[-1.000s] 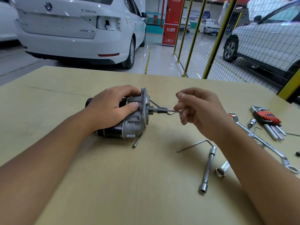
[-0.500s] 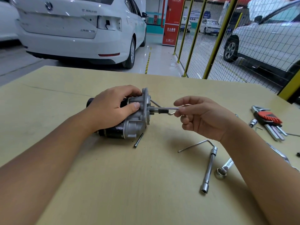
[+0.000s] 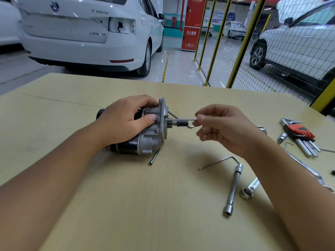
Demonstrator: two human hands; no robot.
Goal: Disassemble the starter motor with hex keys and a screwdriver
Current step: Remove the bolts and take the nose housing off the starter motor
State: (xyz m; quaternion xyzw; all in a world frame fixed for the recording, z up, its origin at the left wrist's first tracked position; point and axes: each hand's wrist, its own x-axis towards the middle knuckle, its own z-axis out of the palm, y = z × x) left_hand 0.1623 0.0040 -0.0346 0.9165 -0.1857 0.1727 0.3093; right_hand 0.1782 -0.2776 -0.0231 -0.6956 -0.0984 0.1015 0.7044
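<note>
The starter motor [image 3: 145, 140], black body with a grey cast housing, lies on its side on the table. My left hand [image 3: 125, 122] grips it from above, thumb on the housing. A long thin bolt [image 3: 183, 120] sticks out horizontally from the housing's flange toward the right. My right hand [image 3: 221, 127] pinches the bolt's outer end between thumb and forefinger. A second long bolt [image 3: 155, 156] lies loose on the table just below the motor.
An L-shaped hex key [image 3: 217, 162] and a socket wrench [image 3: 233, 189] lie right of centre. A red-handled hex key set [image 3: 301, 136], a socket bit [image 3: 281, 138] and a long spanner [image 3: 306, 169] lie at the right edge. Beyond the table stand cars and a yellow mesh fence.
My right hand has shifted slightly and turned on the bolt's end, fingers now more spread. The motor and my left hand have stayed put.
</note>
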